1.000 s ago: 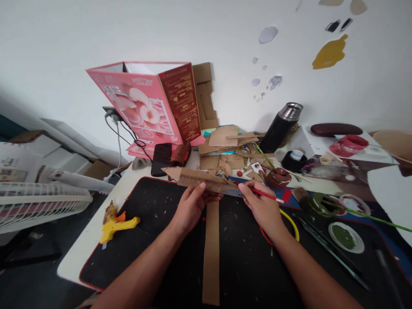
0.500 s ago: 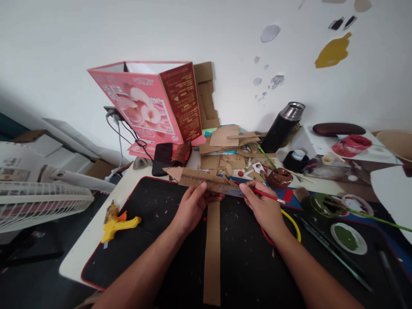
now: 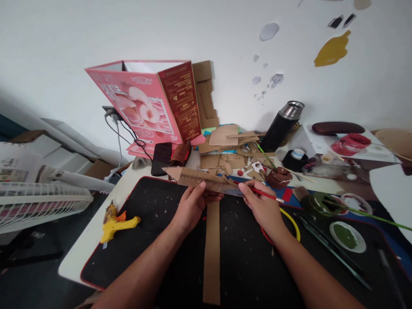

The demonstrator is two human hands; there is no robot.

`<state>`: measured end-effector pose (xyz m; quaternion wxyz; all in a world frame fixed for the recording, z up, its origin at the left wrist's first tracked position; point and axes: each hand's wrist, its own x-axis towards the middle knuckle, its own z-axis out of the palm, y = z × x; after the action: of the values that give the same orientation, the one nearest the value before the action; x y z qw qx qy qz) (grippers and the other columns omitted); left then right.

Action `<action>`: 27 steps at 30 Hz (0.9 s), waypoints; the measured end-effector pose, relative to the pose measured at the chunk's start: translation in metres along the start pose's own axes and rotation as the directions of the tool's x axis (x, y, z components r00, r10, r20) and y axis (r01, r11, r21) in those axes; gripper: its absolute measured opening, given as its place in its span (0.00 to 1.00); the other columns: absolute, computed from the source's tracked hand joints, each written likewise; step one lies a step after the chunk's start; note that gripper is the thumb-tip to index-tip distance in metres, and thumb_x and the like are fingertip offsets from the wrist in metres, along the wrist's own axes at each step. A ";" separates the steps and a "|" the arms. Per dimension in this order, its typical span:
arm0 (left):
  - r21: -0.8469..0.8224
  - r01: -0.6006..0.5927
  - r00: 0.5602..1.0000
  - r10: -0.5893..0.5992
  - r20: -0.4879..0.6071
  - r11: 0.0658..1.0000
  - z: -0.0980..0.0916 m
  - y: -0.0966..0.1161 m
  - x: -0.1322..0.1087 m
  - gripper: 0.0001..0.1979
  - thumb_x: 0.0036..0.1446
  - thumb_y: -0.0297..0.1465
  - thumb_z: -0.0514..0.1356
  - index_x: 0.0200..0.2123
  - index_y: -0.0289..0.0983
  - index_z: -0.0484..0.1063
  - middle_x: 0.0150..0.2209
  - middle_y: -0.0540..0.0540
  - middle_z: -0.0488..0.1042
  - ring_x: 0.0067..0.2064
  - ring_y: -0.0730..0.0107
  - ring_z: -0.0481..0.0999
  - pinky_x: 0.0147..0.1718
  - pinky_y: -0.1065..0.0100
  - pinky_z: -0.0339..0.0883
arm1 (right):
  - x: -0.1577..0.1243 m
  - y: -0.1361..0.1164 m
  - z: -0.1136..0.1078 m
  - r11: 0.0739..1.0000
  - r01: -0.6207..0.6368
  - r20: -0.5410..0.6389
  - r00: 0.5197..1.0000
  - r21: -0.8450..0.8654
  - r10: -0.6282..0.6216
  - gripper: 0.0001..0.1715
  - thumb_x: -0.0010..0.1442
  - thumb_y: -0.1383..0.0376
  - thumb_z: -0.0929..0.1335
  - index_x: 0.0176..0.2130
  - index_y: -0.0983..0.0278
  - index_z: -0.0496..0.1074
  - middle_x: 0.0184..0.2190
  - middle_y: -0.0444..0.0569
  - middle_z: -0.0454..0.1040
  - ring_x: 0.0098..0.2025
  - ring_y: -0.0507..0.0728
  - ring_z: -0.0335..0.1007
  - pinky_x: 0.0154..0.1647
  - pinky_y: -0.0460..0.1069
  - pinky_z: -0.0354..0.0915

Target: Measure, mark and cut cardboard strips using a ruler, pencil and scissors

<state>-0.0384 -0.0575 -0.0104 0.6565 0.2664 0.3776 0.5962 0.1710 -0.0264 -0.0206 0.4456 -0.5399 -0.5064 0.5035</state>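
My left hand is closed around a long cardboard piece with a pointed left end, thumb on top and fingers beneath. Along its lower edge lies a clear strip that looks like a ruler. My right hand pinches the right end of this piece, and a red pencil is tucked in the same hand, its eraser end pointing right. Below the hands, a long cardboard strip lies flat on the black mat.
A yellow glue gun lies at left. Behind are a phone, a pink box, cardboard scraps and a black flask. At right stand paint jars, a green paint lid and a yellow ring.
The view has shifted very slightly. Both hands keep the same hold on the cardboard piece and the pencil.
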 end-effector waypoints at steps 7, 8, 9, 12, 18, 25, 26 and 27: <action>-0.001 0.000 1.000 0.000 -0.021 1.000 0.001 0.000 -0.001 0.24 0.57 0.48 0.75 0.42 0.31 0.83 0.36 0.35 0.87 0.41 0.48 0.88 0.45 0.52 0.83 | 0.000 0.000 0.000 1.000 0.007 0.004 1.000 -0.007 -0.007 0.30 0.60 0.37 0.76 0.33 0.60 0.78 0.23 0.43 0.70 0.26 0.55 0.64 0.27 0.49 0.62; 0.000 -0.001 1.000 0.001 -0.020 1.000 0.001 0.000 -0.001 0.24 0.57 0.48 0.75 0.42 0.32 0.83 0.36 0.36 0.87 0.41 0.48 0.88 0.45 0.52 0.82 | 0.000 0.000 0.000 1.000 0.006 0.005 1.000 -0.010 -0.006 0.30 0.60 0.37 0.76 0.33 0.60 0.78 0.23 0.43 0.70 0.26 0.55 0.64 0.26 0.49 0.62; 0.001 -0.001 1.000 0.001 -0.019 1.000 0.001 0.000 -0.001 0.24 0.57 0.48 0.75 0.42 0.32 0.82 0.36 0.36 0.87 0.41 0.48 0.88 0.45 0.52 0.82 | 0.000 0.000 0.000 1.000 0.005 0.005 1.000 -0.011 -0.005 0.30 0.60 0.37 0.76 0.33 0.60 0.78 0.23 0.43 0.70 0.26 0.55 0.64 0.26 0.49 0.62; -0.001 -0.004 1.000 0.004 -0.019 1.000 0.000 -0.001 0.000 0.23 0.58 0.48 0.74 0.42 0.32 0.83 0.36 0.36 0.86 0.41 0.48 0.88 0.44 0.53 0.82 | 0.000 0.001 0.001 1.000 -0.003 0.007 1.000 -0.009 0.003 0.29 0.60 0.37 0.76 0.33 0.60 0.78 0.23 0.43 0.70 0.26 0.55 0.65 0.27 0.49 0.63; -0.021 0.013 0.999 -0.014 -0.029 1.000 -0.002 0.000 0.000 0.21 0.58 0.44 0.75 0.43 0.32 0.83 0.39 0.36 0.87 0.40 0.52 0.88 0.40 0.60 0.80 | -0.001 -0.003 0.002 1.000 0.010 0.015 1.000 0.028 -0.010 0.29 0.60 0.38 0.76 0.33 0.60 0.78 0.25 0.44 0.71 0.27 0.55 0.66 0.28 0.49 0.64; -0.056 0.021 0.999 -0.024 -0.042 0.998 -0.003 -0.003 0.000 0.20 0.61 0.43 0.72 0.47 0.32 0.83 0.42 0.37 0.88 0.40 0.57 0.87 0.41 0.63 0.80 | -0.002 -0.006 0.005 0.999 0.019 0.018 1.000 0.039 -0.020 0.28 0.60 0.38 0.76 0.33 0.60 0.77 0.24 0.43 0.70 0.26 0.55 0.66 0.26 0.48 0.61; -0.060 0.030 0.999 -0.032 -0.043 0.998 -0.002 -0.002 0.000 0.20 0.62 0.43 0.72 0.47 0.33 0.83 0.42 0.37 0.88 0.40 0.57 0.87 0.41 0.63 0.80 | -0.002 -0.006 0.005 0.999 0.019 0.021 1.000 0.043 -0.020 0.28 0.60 0.39 0.76 0.33 0.60 0.77 0.24 0.43 0.70 0.26 0.54 0.66 0.26 0.48 0.61; -0.065 0.039 0.998 -0.041 -0.042 0.997 -0.002 -0.002 0.000 0.19 0.62 0.43 0.72 0.47 0.33 0.83 0.42 0.37 0.88 0.40 0.57 0.87 0.41 0.62 0.80 | -0.002 -0.006 0.005 0.999 0.019 0.025 0.999 0.046 -0.020 0.27 0.61 0.39 0.76 0.33 0.60 0.76 0.23 0.42 0.70 0.25 0.54 0.65 0.25 0.48 0.60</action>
<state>-0.0390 -0.0575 -0.0134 0.6682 0.2248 0.3778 0.6002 0.1659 -0.0279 -0.0148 0.4564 -0.5182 -0.5055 0.5173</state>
